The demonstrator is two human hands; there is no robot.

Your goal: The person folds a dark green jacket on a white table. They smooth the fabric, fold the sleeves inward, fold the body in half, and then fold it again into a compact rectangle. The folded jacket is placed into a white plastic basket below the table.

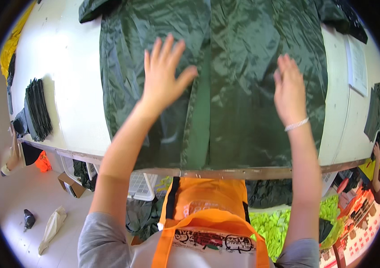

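A dark green, shiny raincoat [261,107] lies spread over the white table, its front split by a lengthwise opening and its lower hem close to the table's near edge. My left hand [163,69] is over the left panel, fingers spread and thumb out toward the opening. Above the right panel is my right hand [290,87], fingers stretched out and close together, slightly blurred, with a white band at the wrist. Neither hand grips anything. Whether the palms press on the cloth or hover just over it, I cannot tell.
A stack of folded dark garments [39,109] lies on the table [78,89] at left, near another person's arm. White papers [356,64] and folded green cloth [374,111] lie at right. Below the edge are a white plastic basket [141,187] and bright yellow-green garments [270,228]. Another person stands far right.
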